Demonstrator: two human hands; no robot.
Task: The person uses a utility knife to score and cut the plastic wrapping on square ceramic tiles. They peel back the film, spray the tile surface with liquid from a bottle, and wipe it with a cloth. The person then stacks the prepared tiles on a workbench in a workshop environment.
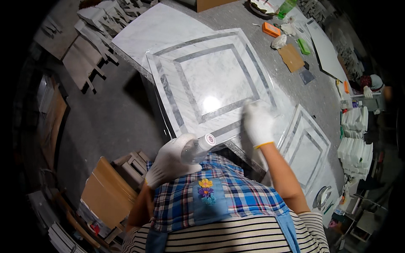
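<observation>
My left hand [168, 162], in a white knit glove, is wrapped round a clear plastic bottle [193, 152] with a white cap, held close to my checked blue apron [249, 192]. My right hand [258, 124], also in a white glove, is over the near right part of a patterned marble panel [217, 76]. Motion blurs its fingers, so their shape is unclear, and I cannot tell whether they touch the surface. The panel is white with grey bands set as nested frames. Its surface looks glossy and reflects a bright light.
A smaller banded panel [306, 147] lies to the right on the grey table [249, 42]. Farther back are an orange box [271, 29], brown sheet [291, 57] and green block [303, 46]. White slabs [355, 139] are stacked at right; another person's gloved hand [368, 92] shows beyond.
</observation>
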